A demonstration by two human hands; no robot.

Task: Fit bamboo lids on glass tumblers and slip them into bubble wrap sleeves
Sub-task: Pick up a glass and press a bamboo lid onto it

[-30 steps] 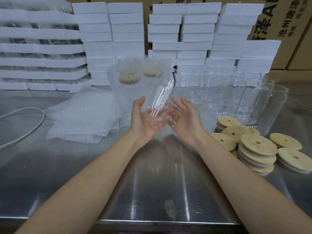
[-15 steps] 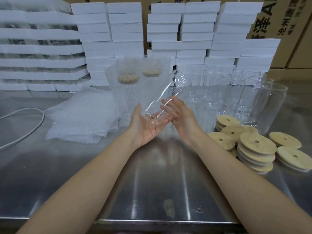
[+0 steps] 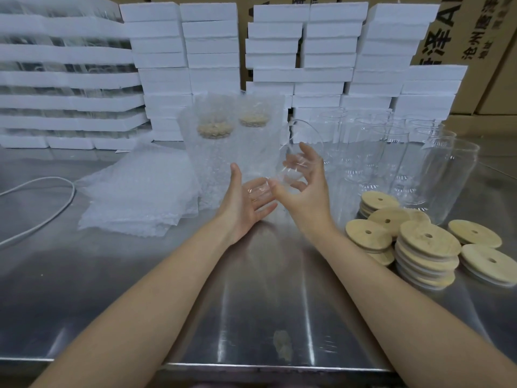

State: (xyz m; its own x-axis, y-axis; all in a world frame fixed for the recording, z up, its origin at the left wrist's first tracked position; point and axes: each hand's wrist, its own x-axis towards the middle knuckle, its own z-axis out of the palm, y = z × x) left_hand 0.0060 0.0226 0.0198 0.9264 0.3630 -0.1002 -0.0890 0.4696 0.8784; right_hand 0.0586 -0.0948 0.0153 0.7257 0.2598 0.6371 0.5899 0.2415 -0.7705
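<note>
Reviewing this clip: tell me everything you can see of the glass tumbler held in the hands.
The glass tumbler is clear, smooth-walled and cylindrical. It is empty and has no lid on its open mouth. It is tilted, with the base low and nearer the person and the mouth pointing up and away to the right. The left hand lies open, palm up, under the base. The right hand grips the body with its fingers curled round it. The tumbler is held in the air above the steel table.

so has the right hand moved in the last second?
Yes: the right hand has closed round the held tumbler, fingers shifting right toward the empty tumblers.
</note>
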